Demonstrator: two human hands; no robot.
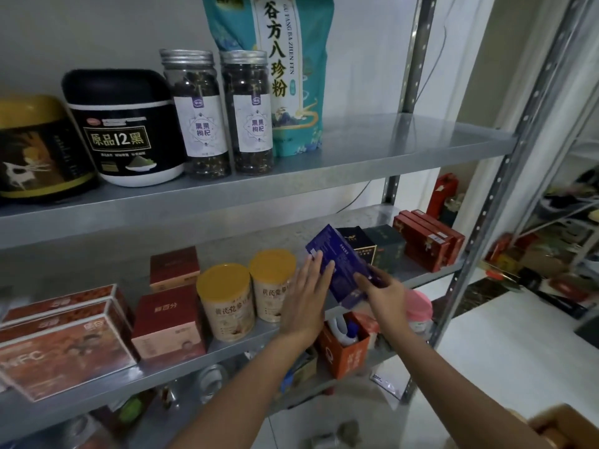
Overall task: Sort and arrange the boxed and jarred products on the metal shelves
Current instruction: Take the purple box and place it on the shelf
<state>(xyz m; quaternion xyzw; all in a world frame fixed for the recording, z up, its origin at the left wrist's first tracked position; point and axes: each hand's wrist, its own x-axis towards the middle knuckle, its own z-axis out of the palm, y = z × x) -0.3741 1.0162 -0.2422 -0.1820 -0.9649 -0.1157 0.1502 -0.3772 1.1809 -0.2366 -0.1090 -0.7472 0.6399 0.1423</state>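
Observation:
A dark blue box (pixel 340 257) is tilted above the front of the middle metal shelf (pixel 227 348). My right hand (pixel 384 291) grips its lower right corner. My left hand (pixel 308 294) lies flat with straight fingers against the box's left face. Left of the box stand two yellow-lidded cans (pixel 227 303). Right of it sit two dark boxes (pixel 376 246) and stacked red boxes (pixel 428 241). On the upper shelf (pixel 389 150) stand a gold-lidded jar (pixel 35 147), a black jar (pixel 124 128), two clear jars with silver lids (pixel 223 111) and a teal pouch (pixel 285 69).
Maroon and pink boxes (pixel 168 322) and long red boxes (pixel 61 338) fill the middle shelf's left. Below it, an orange box (pixel 346 351) holds bottles beside a pink lid (pixel 419 306). A steel upright (pixel 486 222) frames the right side. More cluttered shelving (pixel 551 247) stands far right.

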